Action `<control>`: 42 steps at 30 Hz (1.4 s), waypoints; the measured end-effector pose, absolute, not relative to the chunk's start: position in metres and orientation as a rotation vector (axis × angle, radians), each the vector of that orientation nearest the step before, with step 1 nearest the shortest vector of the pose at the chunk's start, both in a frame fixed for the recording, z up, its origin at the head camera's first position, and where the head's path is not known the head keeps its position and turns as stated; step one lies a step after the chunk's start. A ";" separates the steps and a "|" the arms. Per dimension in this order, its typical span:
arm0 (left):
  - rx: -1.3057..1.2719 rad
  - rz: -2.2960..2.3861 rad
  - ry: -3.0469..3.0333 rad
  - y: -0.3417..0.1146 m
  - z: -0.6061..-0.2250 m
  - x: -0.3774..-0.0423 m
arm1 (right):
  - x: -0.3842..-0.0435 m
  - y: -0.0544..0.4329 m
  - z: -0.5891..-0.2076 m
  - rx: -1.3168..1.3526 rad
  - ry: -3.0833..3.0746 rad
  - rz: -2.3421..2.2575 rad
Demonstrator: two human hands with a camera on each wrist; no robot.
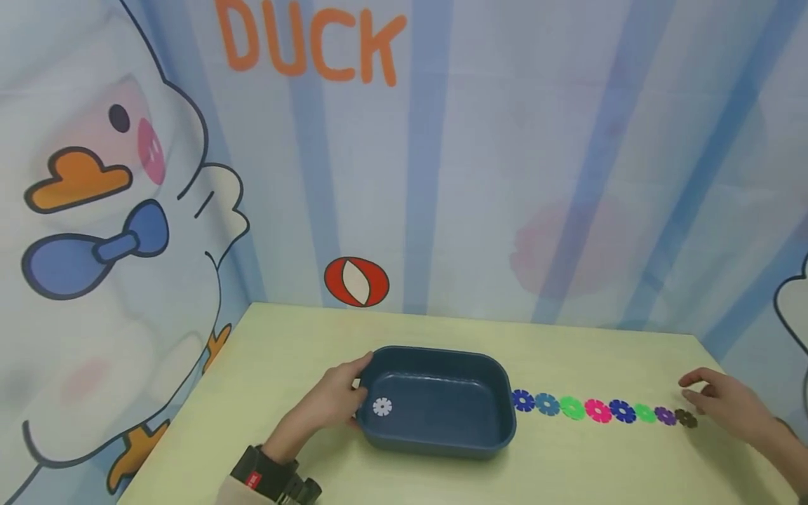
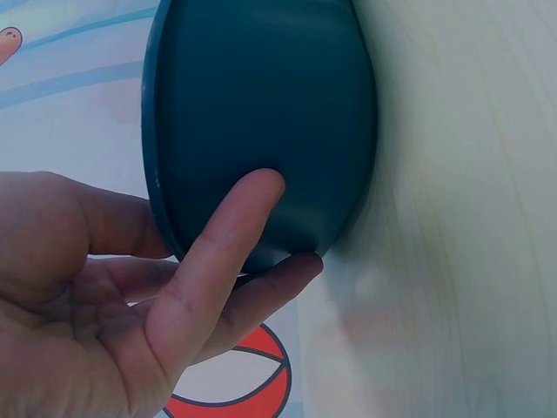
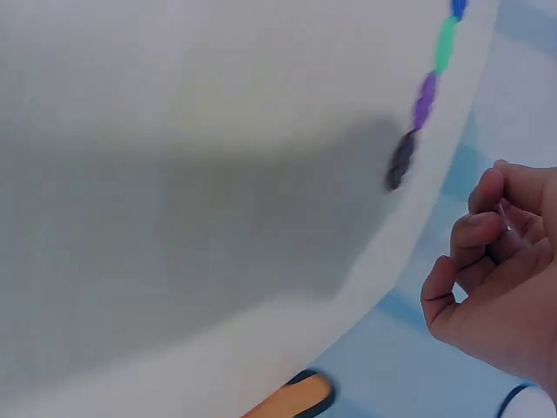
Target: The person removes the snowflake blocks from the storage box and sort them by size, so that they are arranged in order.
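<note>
A dark blue rectangular basin [image 1: 442,400] stands on the table, with one white flower-shaped disc [image 1: 382,407] lying inside near its left end. My left hand [image 1: 331,396] grips the basin's left end; in the left wrist view its fingers [image 2: 222,252] lie against the outer wall of the basin [image 2: 261,104]. To the right of the basin runs a row of several notched plastic discs, from a dark blue disc [image 1: 522,400] to a brown disc [image 1: 686,419]. Just above and right of the brown disc, my right hand [image 1: 726,403] hovers with loosely bent fingers, holding nothing.
The pale yellow table [image 1: 568,470] meets a cloth backdrop [image 1: 480,175] at its back edge. Printed on the cloth are a large duck [image 1: 82,337], orange letters and a red-and-white ball [image 1: 356,282]. My right hand casts a shadow [image 3: 218,235] on the tabletop.
</note>
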State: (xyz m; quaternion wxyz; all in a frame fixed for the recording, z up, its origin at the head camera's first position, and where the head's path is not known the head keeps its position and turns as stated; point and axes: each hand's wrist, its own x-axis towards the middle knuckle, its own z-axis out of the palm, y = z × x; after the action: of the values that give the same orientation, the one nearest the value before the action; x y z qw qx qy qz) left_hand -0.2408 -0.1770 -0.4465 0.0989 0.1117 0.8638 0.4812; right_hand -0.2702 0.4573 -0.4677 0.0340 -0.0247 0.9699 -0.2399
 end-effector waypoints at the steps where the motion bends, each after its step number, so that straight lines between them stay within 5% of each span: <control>1: 0.334 1.423 2.556 -0.177 -0.446 -0.241 | -0.270 0.450 -0.462 -0.110 3.003 -0.751; 11: 0.360 1.400 2.574 -0.175 -0.443 -0.245 | -0.270 0.352 -0.430 -0.546 3.001 -1.036; 42: 0.361 1.406 2.550 -0.178 -0.446 -0.243 | -0.293 0.168 -0.409 -0.987 2.706 -1.151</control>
State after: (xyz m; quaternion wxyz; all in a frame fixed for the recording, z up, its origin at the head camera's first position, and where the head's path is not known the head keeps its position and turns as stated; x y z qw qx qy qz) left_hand -0.2435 -0.1784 -0.4460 0.1037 0.1225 0.8644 0.4766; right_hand -0.2933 0.1681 -0.4091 0.0200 -0.3183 0.8722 -0.3710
